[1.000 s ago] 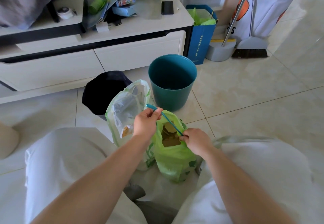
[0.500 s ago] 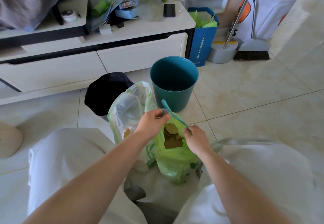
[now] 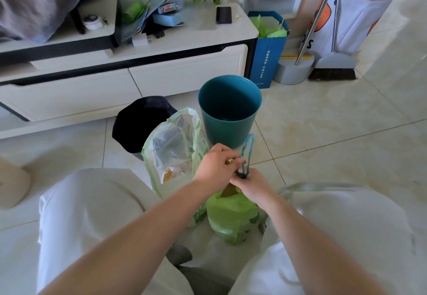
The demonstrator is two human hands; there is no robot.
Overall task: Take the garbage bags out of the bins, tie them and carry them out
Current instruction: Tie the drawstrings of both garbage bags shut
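Tiled floor (image 3: 323, 121) | left hand (image 3: 213, 167) pinching teal drawstring (image 3: 247, 151) | right hand (image 3: 253, 187) gripping drawstring over green bag (image 3: 231, 218)

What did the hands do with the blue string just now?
The left hand and right hand came together over the green bag, so the blue drawstring, stretched flat before, now stands up in a loop. Both keep hold. The clear bag and teal bin stayed put.
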